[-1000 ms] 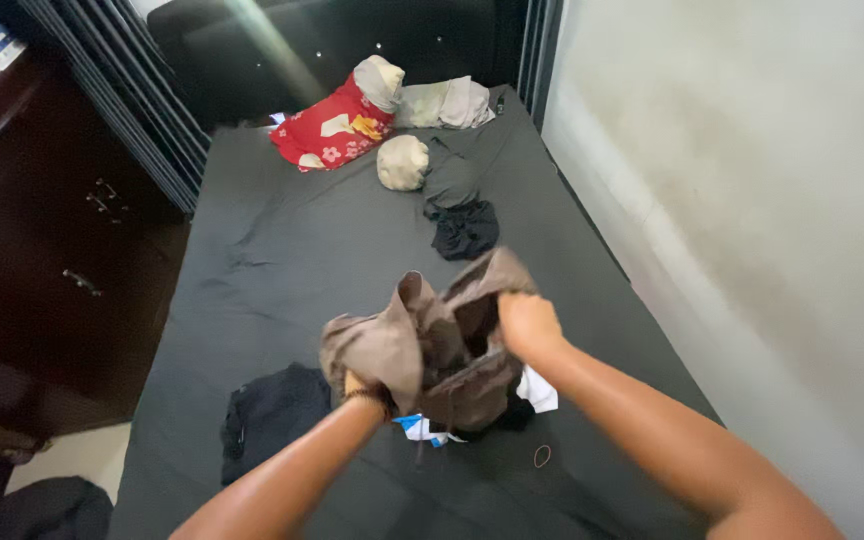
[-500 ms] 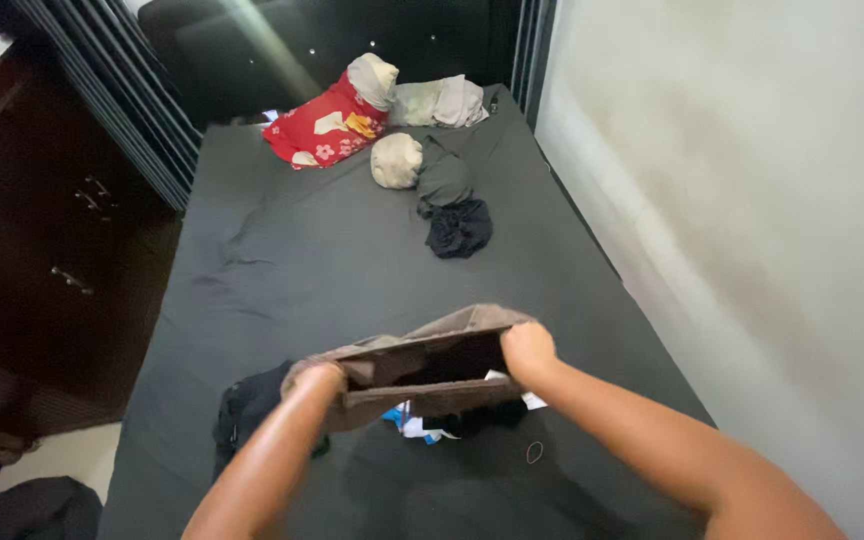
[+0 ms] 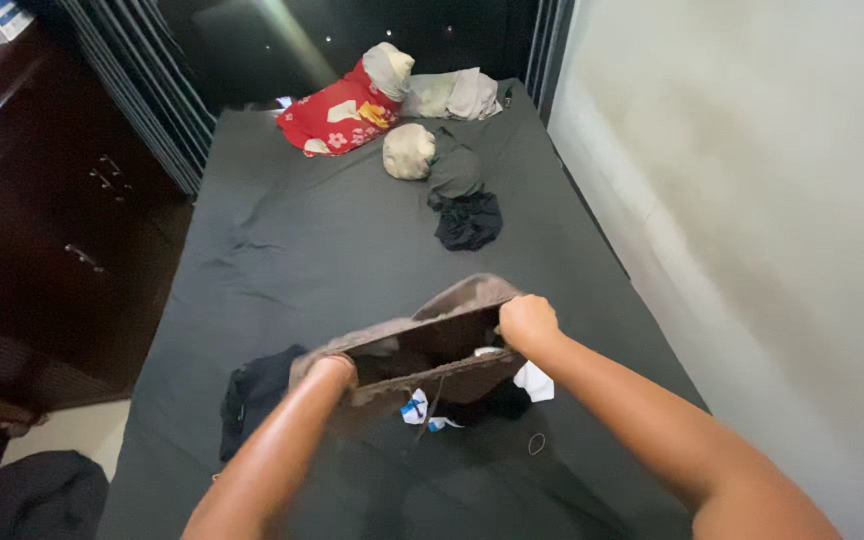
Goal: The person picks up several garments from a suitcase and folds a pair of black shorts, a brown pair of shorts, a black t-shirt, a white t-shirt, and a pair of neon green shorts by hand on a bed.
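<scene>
Dark bed sheet (image 3: 302, 230), brown garment (image 3: 432, 345) stretched between left hand (image 3: 327, 368) and right hand (image 3: 524, 318), each grip closed on its waistband.

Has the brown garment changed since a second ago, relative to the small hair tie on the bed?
Yes. The brown garment, bunched high before, is now pulled out wide between the left hand and right hand, hanging lower, nearer the hair tie.

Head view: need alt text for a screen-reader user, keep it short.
Two bare hands, left hand and right hand, hold a brown garment stretched open over a bed with a dark grey sheet. Dark and white clothes lie beneath it; a red floral bundle and more clothes sit at the far end.
</scene>
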